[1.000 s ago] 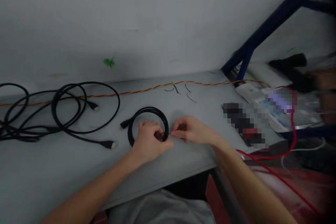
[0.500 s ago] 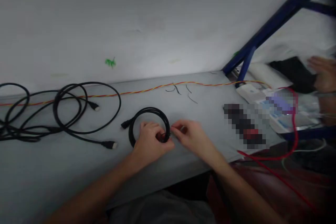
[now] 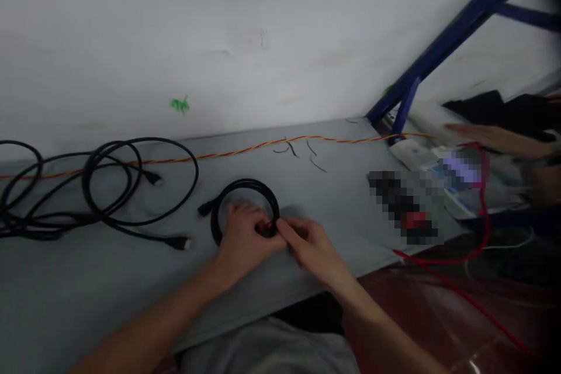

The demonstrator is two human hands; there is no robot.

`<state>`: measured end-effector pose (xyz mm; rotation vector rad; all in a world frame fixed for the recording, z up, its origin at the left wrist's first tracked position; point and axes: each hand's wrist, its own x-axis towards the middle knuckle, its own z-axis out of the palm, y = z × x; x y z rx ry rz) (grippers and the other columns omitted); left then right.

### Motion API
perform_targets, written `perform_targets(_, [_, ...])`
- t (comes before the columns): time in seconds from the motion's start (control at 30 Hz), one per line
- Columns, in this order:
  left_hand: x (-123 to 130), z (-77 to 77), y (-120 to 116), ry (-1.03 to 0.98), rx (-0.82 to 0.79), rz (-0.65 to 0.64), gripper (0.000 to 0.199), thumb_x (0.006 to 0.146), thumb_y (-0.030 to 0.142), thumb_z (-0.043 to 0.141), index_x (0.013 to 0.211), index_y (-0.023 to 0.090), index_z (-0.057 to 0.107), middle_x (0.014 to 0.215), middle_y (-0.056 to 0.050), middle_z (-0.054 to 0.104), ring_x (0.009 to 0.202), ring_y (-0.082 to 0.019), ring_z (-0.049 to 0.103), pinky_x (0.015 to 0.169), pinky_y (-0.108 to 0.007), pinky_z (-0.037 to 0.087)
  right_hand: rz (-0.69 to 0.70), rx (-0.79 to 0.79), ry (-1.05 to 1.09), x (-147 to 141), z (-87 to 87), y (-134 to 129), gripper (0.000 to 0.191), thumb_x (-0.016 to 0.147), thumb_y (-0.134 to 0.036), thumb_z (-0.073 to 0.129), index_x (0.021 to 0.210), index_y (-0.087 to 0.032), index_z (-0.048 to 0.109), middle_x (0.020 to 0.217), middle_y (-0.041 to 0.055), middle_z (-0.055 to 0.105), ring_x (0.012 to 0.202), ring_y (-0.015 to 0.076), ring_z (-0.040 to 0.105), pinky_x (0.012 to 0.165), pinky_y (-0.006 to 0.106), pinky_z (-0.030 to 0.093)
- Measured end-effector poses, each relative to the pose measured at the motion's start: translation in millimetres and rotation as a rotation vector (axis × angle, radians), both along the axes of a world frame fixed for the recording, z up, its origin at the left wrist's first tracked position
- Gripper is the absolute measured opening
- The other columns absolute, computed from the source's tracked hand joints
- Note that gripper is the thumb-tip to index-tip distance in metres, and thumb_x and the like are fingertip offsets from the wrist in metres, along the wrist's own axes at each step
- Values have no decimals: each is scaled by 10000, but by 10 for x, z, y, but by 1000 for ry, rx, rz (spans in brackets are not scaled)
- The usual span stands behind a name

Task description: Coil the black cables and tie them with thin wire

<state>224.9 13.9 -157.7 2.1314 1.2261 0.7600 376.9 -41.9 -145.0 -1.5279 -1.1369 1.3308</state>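
A coiled black cable [image 3: 244, 188] lies flat on the grey table [image 3: 105, 280], its plug end [image 3: 204, 208] sticking out to the left. My left hand [image 3: 248, 235] grips the lower right of the coil. My right hand [image 3: 310, 247] comes in from the right, and its fingertips press against the same spot beside my left hand. Whatever the fingers pinch there is hidden. A looser black cable [image 3: 140, 182] with plugs lies to the left of my hands.
A twisted red and yellow wire [image 3: 263, 145] runs along the back of the table, with thin black wire scraps [image 3: 291, 149] near it. A pixelated object [image 3: 403, 207], white equipment [image 3: 456, 187], a red cable [image 3: 482, 216], a blue metal frame [image 3: 456, 35] and another person's hand [image 3: 495, 139] are at right.
My right hand has moved down and left, closing against the coil by my left hand. The other person's hand at right has shifted, and the view has moved slightly.
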Motion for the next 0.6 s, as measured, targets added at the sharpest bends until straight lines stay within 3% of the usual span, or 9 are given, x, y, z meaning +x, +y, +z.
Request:
perform_targets(0.1, [-1, -16, -1, 14, 14, 3, 274, 663, 266, 761, 534, 207, 527, 564, 49, 577, 628, -154, 549, 816, -384, 359, 42, 7, -34, 31, -24, 80, 444, 916, -569, 611, 776, -160, 714, 720, 19, 600, 695, 157, 529, 624, 263, 417])
perform_targets(0.17, [0, -26, -4, 12, 22, 15, 265, 650, 263, 754, 531, 207, 523, 550, 57, 563, 603, -149, 544, 805, -381, 366, 67, -33, -36, 70, -26, 129, 431, 893, -564, 644, 777, -157, 721, 692, 9, 578, 649, 139, 501, 575, 251, 389])
perform_targets(0.37, [3, -61, -25, -7, 4, 40, 280, 649, 269, 733, 496, 208, 506, 502, 72, 542, 535, -127, 522, 850, -395, 383, 120, -361, 144, 204, 63, 178, 441, 837, -638, 727, 831, -215, 602, 534, -108, 327, 414, 65, 196, 351, 222, 101])
perform_targets(0.6, [18, -71, -43, -18, -58, 69, 288, 645, 308, 748, 491, 211, 525, 506, 65, 566, 531, -121, 511, 882, -400, 395, 279, -475, 340, 336, 114, 270, 462, 813, -598, 794, 913, -208, 568, 553, -136, 302, 433, 50, 137, 338, 185, 82])
